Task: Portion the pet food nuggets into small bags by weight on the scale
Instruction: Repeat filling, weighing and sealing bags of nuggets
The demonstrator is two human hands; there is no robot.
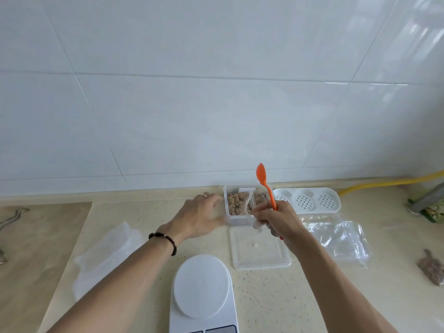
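A clear plastic box (236, 222) of brown pet food nuggets (236, 203) stands near the wall. My left hand (199, 215) touches the box's left side with relaxed fingers. My right hand (280, 221) grips an orange spoon (264, 181), bowl pointing up, and also pinches a small clear bag (257, 222) over the box's right front corner. The white scale (201, 288) sits at the near edge with nothing on its round platform.
The box's clear lid (260, 248) lies in front of it. Clear bags (336, 239) lie to the right, more plastic (105, 251) to the left. A white perforated tray (310, 200) stands at the back right. A filled bag of nuggets (432, 267) is at the far right.
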